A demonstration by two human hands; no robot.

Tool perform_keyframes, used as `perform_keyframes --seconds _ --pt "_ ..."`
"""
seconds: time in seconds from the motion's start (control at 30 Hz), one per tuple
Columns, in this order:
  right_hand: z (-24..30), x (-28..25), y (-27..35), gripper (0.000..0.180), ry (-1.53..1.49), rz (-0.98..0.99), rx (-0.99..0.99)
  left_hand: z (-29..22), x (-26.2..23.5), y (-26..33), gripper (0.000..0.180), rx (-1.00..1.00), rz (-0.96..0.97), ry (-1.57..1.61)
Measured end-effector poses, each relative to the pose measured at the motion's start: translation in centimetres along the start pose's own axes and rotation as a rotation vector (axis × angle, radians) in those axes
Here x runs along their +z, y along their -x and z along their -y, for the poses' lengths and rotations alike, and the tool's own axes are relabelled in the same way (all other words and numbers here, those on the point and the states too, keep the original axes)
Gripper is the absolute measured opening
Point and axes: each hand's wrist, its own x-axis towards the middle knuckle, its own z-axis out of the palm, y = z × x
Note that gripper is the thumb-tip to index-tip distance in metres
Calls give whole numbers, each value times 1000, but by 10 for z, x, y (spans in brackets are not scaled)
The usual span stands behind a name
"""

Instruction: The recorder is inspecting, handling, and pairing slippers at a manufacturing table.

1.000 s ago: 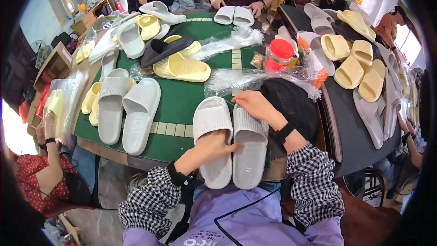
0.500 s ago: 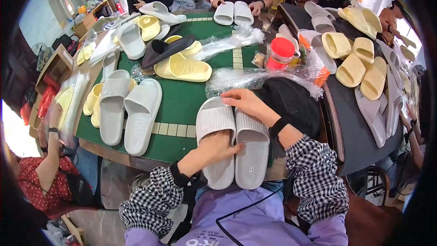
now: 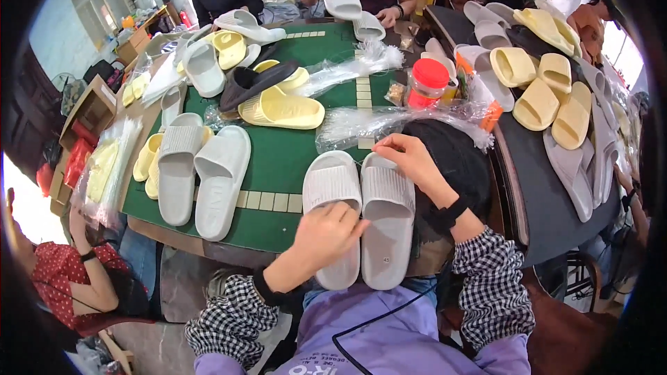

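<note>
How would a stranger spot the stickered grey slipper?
At the near edge of the green tabletop, find the right hand. The grey slipper at its fingertips has a small white sticker towards the heel; the matching left slipper shows none.

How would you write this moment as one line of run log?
left hand: over left grey slipper | right hand: at toe end of right grey slipper | contact: unclear | beyond: red-lidded jar

Left grip loosely curled, right grip farther forward, also bent.
</note>
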Motion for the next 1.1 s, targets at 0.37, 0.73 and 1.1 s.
perform_keyframes --seconds 0.37,0.73,1.1 --pt "-7 35 21 16 -173 -196 -174 105 -2 -47 7 0 -238 -212" --pt "-3 41 27 11 -83 -201 -300 86 24 -66 19 -315 -36 760" --pt "3 46 33 14 -69 -254 -344 64 24 -80 21 -267 186 694"
